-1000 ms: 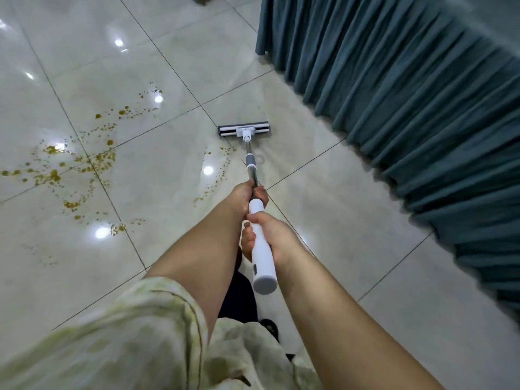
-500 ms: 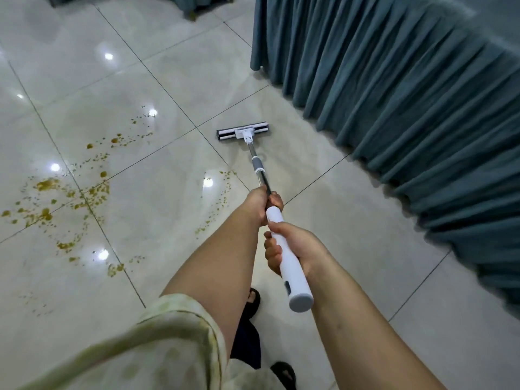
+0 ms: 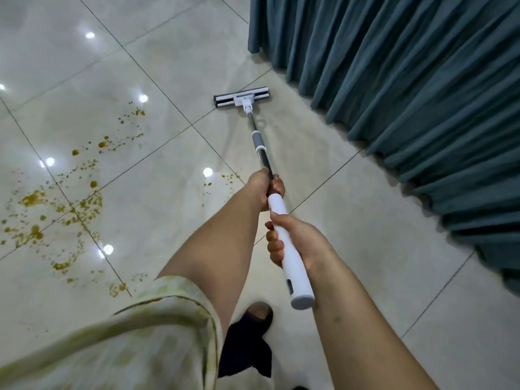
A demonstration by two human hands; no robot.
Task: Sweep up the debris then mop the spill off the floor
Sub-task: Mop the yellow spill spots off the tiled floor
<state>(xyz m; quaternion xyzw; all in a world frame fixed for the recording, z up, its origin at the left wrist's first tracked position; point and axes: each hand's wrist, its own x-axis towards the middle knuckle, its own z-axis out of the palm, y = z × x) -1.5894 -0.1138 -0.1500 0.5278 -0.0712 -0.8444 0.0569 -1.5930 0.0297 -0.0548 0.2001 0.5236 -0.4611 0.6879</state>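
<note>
Amber spill (image 3: pixel 60 205) spatters the glossy tiled floor (image 3: pixel 168 66) at far left, with open tile around it; the left hand (image 3: pixel 263 185) grips the mop (image 3: pixel 264 161) on its dark shaft; the right hand (image 3: pixel 301 243) wraps the white handle; the mop head (image 3: pixel 242 97) lies flat just beside the teal curtain (image 3: pixel 408 80) hem.

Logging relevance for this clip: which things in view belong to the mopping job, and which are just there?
Job:
- mop, handle held by left hand and right hand
- yellow-brown spill on the tiled floor

Just there:
- teal curtain
- dark slipper
</note>
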